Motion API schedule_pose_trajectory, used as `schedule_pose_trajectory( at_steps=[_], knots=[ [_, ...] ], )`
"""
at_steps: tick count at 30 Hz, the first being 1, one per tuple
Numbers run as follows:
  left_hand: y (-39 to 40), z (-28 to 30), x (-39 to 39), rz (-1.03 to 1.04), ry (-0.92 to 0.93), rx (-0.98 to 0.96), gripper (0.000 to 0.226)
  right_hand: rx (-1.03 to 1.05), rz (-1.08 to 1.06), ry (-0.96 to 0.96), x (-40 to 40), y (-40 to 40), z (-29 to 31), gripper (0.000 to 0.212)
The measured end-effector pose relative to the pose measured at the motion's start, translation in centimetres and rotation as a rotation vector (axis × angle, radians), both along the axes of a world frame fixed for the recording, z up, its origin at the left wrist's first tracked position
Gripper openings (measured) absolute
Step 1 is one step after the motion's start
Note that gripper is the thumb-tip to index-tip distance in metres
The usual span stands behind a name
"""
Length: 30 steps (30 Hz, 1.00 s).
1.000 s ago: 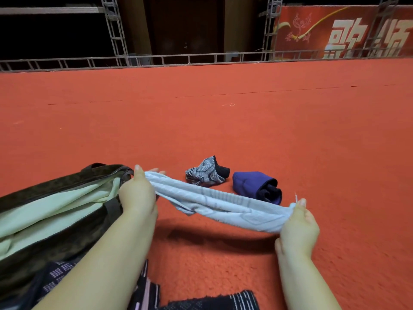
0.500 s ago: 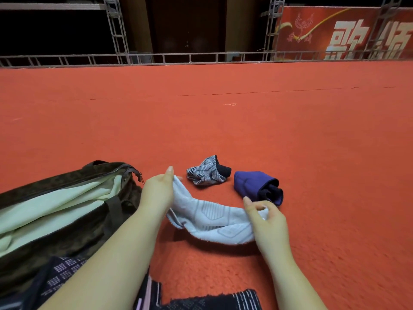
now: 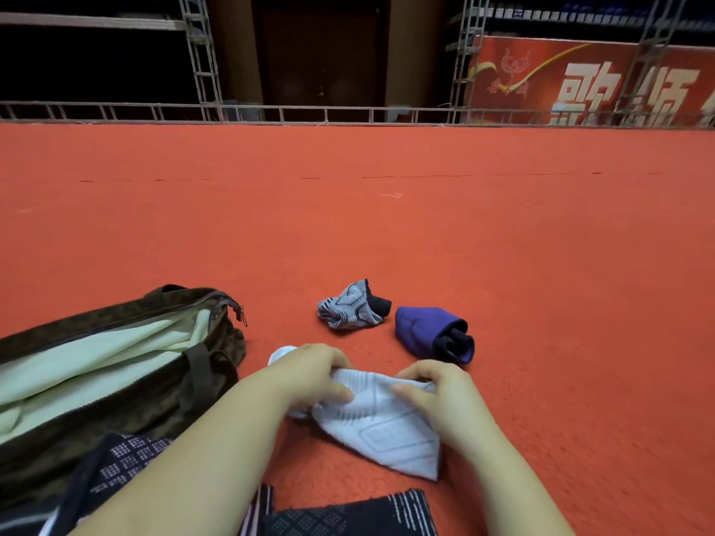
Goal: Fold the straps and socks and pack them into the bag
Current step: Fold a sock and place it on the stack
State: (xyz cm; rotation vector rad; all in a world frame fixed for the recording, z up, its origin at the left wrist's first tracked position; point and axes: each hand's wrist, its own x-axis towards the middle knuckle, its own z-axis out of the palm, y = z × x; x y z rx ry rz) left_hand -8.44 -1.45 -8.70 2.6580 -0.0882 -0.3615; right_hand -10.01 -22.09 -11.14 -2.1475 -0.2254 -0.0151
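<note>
The left hand (image 3: 309,375) and the right hand (image 3: 437,392) both pinch the pale blue sock (image 3: 381,427), each grip clenched on its upper fold; the sock is doubled over low above the red carpet (image 3: 425,234), its free corner hanging toward the person, just right of the open bag (image 3: 127,365).

The likeliest slip, as I judge it, is the fold springing open when either pinch lets go; the knit looks soft and thick, so a loose fold could unroll on the way to the bag; a one-handed carry may let the hanging corner drag or catch on the bag's zipper (image 3: 242,315); the bag's mouth sags, with pale lining bunched inside, so the sock could land on the rim and slide off rather than drop in.

The grey patterned sock bundle (image 3: 354,307) and the purple sock bundle (image 3: 433,336) lie just beyond the hands, apart from each other; a wide forward sweep could knock them loose.

Open carpet runs far ahead and to the right; the left is closed by the bag; dark patterned fabric (image 3: 348,516) lies close under the forearms, limiting room near the body.
</note>
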Motion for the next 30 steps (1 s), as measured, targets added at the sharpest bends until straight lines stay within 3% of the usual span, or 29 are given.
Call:
schedule_pose_trajectory(
  at_steps=[1,4,9,13,15,17,19,21,26,30],
  knots=[
    [-0.2,0.1,0.0,0.007,-0.007,-0.031,0.017,-0.003,-0.004,-0.018,-0.1,-0.2,0.7,0.008],
    [-0.4,0.9,-0.1,-0.052,-0.062,-0.055,0.037,-0.091,0.004,-0.104,-0.3,-0.9,3.1,0.011],
    [-1.3,4.1,-1.0,-0.171,-0.299,0.193,0.005,-0.371,0.006,-0.238,-0.6,-2.0,7.2,0.002],
    [-1.8,8.0,-1.8,-0.193,-0.398,0.285,0.012,-0.528,0.034,-0.198,-1.9,-3.0,9.9,0.022],
    [-1.7,10.9,-2.9,-0.188,-0.484,0.302,0.006,-0.517,0.059,-0.170,-2.9,-3.6,11.0,0.028],
    [-1.4,13.3,-4.4,-0.188,-0.591,0.361,0.010,-0.488,0.080,-0.196,-3.7,-4.4,11.9,0.004],
    [-0.7,14.9,-6.3,-0.191,-0.679,0.429,0.013,-0.353,0.077,-0.239,-5.1,-4.9,12.9,0.028],
    [0.7,15.7,-8.5,-0.166,-0.712,0.439,0.013,-0.148,0.066,-0.260,-6.8,-5.2,13.8,0.027],
    [3.7,15.0,-14.8,-0.054,-0.658,0.055,0.020,0.218,0.019,-0.225,-10.6,-5.1,14.5,0.024],
    [3.4,14.2,-20.2,0.051,-0.589,-0.314,0.019,0.140,-0.057,-0.274,-13.8,-5.2,13.5,0.024]
  ],
)
